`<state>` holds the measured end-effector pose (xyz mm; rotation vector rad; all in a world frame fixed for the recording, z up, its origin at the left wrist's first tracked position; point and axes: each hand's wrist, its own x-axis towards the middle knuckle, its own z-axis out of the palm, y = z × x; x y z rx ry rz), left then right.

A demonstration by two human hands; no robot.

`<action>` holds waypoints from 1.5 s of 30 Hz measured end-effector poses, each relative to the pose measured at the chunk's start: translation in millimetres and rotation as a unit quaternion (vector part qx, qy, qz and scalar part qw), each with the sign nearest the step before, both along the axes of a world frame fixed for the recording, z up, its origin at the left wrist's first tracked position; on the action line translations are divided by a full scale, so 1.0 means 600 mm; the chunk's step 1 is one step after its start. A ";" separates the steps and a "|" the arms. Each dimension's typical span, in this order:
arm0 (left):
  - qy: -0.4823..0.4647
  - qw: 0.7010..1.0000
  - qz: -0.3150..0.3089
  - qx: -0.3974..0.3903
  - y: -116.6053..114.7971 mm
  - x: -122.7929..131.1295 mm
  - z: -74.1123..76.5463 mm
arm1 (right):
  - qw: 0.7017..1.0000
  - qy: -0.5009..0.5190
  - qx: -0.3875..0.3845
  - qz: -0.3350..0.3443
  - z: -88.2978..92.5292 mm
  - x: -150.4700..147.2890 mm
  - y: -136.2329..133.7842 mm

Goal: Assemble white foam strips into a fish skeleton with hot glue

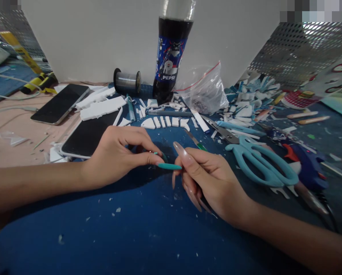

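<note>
My left hand (118, 154) rests on the blue mat (136, 229) with its fingers pinched together. Its thumb ends in a long teal tip (169, 166), and I cannot make out what lies inside the pinch. My right hand (213, 181) is curled just to the right, its long pale nails almost touching that teal tip. A thin craft knife with a green handle (198, 143) pokes out from behind its index finger, blade pointing away from me. The hand seems to grip it.
Two phones (86, 137) (60, 103) lie at the left beside white foam strips (102, 107). Behind stand a Pepsi bottle (171, 57), a wire spool (127, 81) and a plastic bag (205, 91). Teal scissors (259, 160), a glue gun (305, 164) and foam scraps lie at the right.
</note>
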<state>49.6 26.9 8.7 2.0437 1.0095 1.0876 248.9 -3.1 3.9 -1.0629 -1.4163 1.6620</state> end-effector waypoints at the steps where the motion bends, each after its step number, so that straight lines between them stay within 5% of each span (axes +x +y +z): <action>1: 0.002 1.000 -0.003 0.000 0.000 0.000 0.000 | 1.000 0.001 -0.001 -0.001 0.001 0.000 0.000; 14: 0.044 0.996 -0.052 -0.063 0.001 0.004 0.002 | 0.997 -0.060 -0.004 0.048 0.013 0.000 0.010; 33: 0.061 0.993 -0.095 -0.033 0.002 0.006 -0.001 | 0.994 -0.054 -0.063 0.073 0.019 -0.007 0.018; 45: 0.026 0.996 -0.081 -0.007 -0.001 0.000 0.001 | 0.976 0.134 -0.164 0.054 0.014 0.003 0.025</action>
